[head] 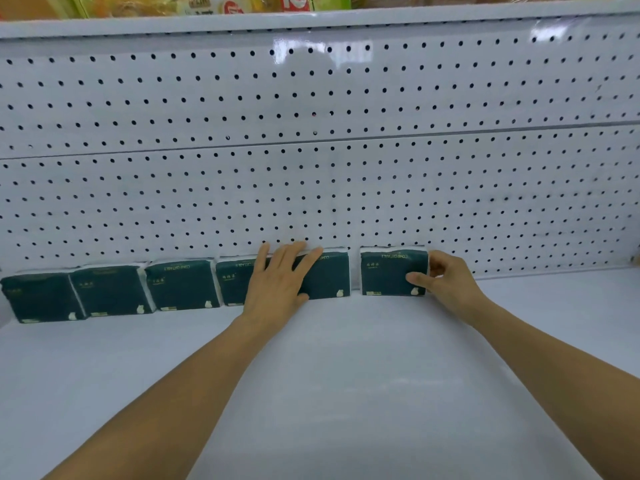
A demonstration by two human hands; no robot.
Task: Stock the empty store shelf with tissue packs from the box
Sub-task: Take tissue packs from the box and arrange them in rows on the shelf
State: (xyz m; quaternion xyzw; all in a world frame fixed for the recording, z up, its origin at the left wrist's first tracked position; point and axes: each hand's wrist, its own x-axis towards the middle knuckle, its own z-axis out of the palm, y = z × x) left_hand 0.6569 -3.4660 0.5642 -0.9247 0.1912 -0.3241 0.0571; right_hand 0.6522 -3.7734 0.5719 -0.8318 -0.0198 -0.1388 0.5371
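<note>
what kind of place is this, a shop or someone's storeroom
Most likely a shop aisle. A white metal shelf backs onto a perforated panel, identical dark green tissue packs stand in a row along it, and packaged goods sit on the shelf above.

Six tissue packs (181, 285) line my shelf (346, 375) against the pegboard (311, 168); the rightmost pack (391, 271) sits slightly apart, seemingly.

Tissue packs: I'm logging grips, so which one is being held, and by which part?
The right hand pinches the rightmost tissue pack at its right end. The left hand only rests flat on the neighbouring packs.
</note>
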